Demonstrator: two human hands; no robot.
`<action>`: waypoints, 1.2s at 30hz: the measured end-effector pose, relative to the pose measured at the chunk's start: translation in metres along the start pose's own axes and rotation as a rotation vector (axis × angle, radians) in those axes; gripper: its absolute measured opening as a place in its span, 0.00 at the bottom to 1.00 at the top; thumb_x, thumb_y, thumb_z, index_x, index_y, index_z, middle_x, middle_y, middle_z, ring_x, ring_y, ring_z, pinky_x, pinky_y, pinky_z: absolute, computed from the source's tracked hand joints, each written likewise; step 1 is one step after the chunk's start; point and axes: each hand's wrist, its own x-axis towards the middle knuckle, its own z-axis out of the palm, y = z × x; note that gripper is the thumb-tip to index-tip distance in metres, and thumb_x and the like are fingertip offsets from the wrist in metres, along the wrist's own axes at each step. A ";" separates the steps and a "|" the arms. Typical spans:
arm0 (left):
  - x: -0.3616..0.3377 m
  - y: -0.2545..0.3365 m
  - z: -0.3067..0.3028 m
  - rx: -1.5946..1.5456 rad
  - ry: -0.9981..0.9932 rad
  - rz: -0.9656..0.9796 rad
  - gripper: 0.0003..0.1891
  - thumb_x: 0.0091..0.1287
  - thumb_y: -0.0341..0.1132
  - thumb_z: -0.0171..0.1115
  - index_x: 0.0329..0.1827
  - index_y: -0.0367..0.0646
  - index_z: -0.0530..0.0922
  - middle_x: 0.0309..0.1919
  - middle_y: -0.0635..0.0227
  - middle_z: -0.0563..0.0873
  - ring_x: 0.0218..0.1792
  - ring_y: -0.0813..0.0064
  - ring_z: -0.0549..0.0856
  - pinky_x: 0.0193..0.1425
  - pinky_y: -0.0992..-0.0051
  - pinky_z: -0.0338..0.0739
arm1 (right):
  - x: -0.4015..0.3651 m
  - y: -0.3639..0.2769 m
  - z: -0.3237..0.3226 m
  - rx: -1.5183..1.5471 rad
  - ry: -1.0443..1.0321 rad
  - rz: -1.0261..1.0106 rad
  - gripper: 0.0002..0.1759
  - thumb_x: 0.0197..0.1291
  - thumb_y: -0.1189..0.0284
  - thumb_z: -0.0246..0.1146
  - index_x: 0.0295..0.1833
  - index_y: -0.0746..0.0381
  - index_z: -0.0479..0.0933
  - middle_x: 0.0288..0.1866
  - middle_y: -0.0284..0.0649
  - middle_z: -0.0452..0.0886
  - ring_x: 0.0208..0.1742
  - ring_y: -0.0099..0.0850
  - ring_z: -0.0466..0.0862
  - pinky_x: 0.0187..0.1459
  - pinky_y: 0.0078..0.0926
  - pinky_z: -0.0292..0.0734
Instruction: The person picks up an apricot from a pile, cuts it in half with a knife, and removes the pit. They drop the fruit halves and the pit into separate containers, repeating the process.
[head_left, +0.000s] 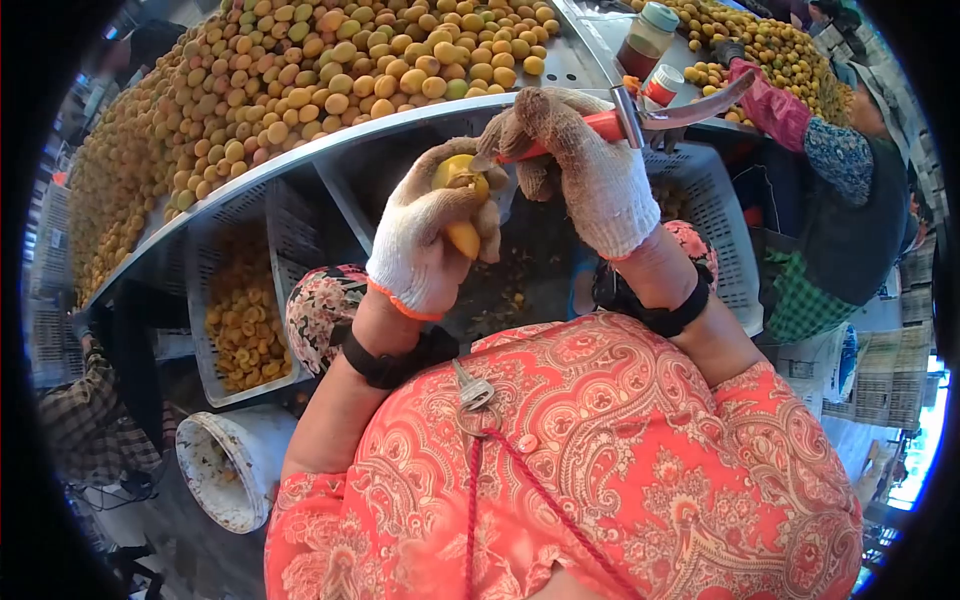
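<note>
My left hand (430, 225), in a white and brown work glove, is closed around a yellow apricot (462, 240); the fingers cover much of the fruit. Close beside it, my right hand (575, 165) wears a matching glove. It grips a red-handled knife (603, 126) with a metal collar and a curved blade that points right, away from the fruit. The right fingertips are right at the apricot. Both hands are raised in front of the table's metal rim (330, 143).
Heaped apricots (330, 70) cover the table. Below are a crate of apricot halves (205, 345), a white bucket (265, 480) and another grey crate (735, 235). A jar (648, 40) and a small white-capped bottle (662, 86) stand on the divider. A co-worker (850, 200) reaches in at right.
</note>
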 end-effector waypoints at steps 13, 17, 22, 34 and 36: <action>-0.008 0.003 0.032 0.102 -0.109 -0.150 0.24 0.63 0.32 0.61 0.62 0.36 0.69 0.38 0.58 0.81 0.16 0.76 0.75 0.16 0.78 0.66 | 0.009 -0.008 -0.012 0.485 -0.095 -0.123 0.18 0.75 0.60 0.57 0.35 0.61 0.73 0.27 0.35 0.76 0.27 0.27 0.78 0.32 0.28 0.76; -0.008 -0.004 0.047 0.155 -0.078 -0.201 0.25 0.62 0.30 0.62 0.62 0.36 0.69 0.38 0.58 0.81 0.15 0.75 0.76 0.15 0.78 0.65 | 0.010 -0.003 -0.013 0.658 0.006 -0.097 0.21 0.73 0.56 0.61 0.29 0.58 0.69 0.19 0.31 0.67 0.16 0.23 0.68 0.19 0.23 0.64; -0.003 -0.013 0.058 0.257 -0.036 -0.104 0.21 0.63 0.33 0.58 0.59 0.34 0.70 0.28 0.61 0.80 0.12 0.76 0.72 0.15 0.78 0.65 | 0.013 0.002 -0.021 0.836 0.023 -0.077 0.20 0.71 0.57 0.62 0.29 0.57 0.72 0.17 0.30 0.68 0.14 0.23 0.67 0.16 0.22 0.59; 0.003 -0.025 0.076 0.204 0.085 -0.114 0.20 0.66 0.32 0.59 0.60 0.37 0.68 0.26 0.63 0.79 0.14 0.75 0.74 0.15 0.77 0.67 | 0.005 -0.014 -0.010 0.592 0.252 -0.124 0.24 0.75 0.57 0.56 0.25 0.54 0.64 0.16 0.27 0.58 0.14 0.20 0.58 0.17 0.22 0.52; 0.004 -0.027 0.077 0.212 0.091 -0.113 0.19 0.66 0.32 0.59 0.59 0.37 0.68 0.26 0.63 0.79 0.14 0.75 0.74 0.15 0.77 0.67 | 0.004 -0.013 -0.011 0.589 0.264 -0.099 0.25 0.75 0.56 0.56 0.24 0.54 0.64 0.16 0.27 0.58 0.14 0.20 0.58 0.17 0.22 0.53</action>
